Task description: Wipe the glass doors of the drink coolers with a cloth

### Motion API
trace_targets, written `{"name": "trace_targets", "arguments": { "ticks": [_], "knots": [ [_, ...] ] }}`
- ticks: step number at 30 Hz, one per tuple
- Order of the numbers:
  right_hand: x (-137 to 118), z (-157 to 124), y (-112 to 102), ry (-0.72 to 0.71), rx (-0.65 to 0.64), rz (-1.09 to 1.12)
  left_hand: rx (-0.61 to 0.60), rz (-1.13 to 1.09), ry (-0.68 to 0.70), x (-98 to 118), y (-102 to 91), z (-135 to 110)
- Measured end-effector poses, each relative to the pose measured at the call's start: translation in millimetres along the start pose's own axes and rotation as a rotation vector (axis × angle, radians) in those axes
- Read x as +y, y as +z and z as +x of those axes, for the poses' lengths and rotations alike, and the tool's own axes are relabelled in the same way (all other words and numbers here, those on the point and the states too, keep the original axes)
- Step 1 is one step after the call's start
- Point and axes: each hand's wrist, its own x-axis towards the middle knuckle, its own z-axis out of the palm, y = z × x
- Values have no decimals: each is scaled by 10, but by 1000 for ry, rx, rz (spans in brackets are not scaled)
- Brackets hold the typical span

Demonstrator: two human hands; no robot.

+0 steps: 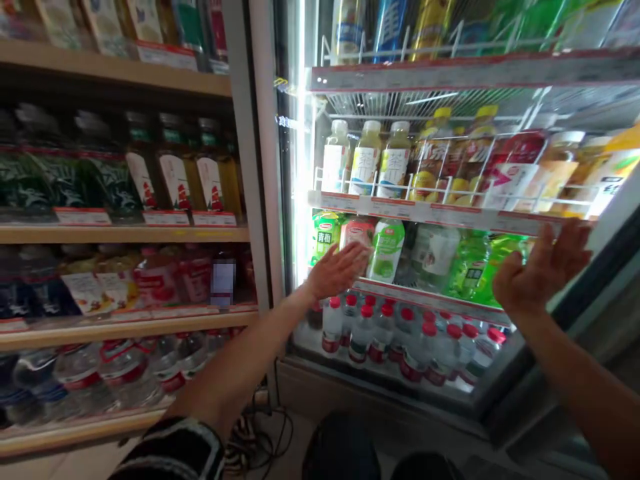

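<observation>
My left hand [343, 268] reaches toward the lit drinks cooler, fingers stretched out and nothing visible in them. It partly covers a bottle with a pink label [357, 230]; whether it touches that bottle I cannot tell. Either side of it stand a green-labelled bottle [324, 237] and a white-and-green bottle [386, 250]. My right hand [543, 270] is raised with its fingers apart, in front of the cooler's right side by the dark door frame [505, 373]. Nearest behind it are large green bottles [467, 267]. It appears to hold nothing.
Red-capped water bottles [383, 330] fill the cooler's bottom. Tea and juice bottles [367, 157] stand above behind a wire rail. At left, wooden shelves [125, 235] carry more bottles. Black cables [270, 433] lie on the floor near the cooler's base.
</observation>
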Motion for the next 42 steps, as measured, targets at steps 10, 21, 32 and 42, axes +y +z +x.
{"name": "trace_targets", "arguments": {
  "ticks": [10,21,32,42],
  "knots": [
    [-121,19,2,69,5,-34,54,-68,-2,301,62,-76],
    [-219,74,-19,117,-28,-43,349,-88,-515,68,73,596],
    [-168,48,-70,40,-38,1,307,-39,-112,-161,-74,1097],
    [-183,45,-60,78,-46,-14,96,-87,271,190,26,1251]
  ]
}}
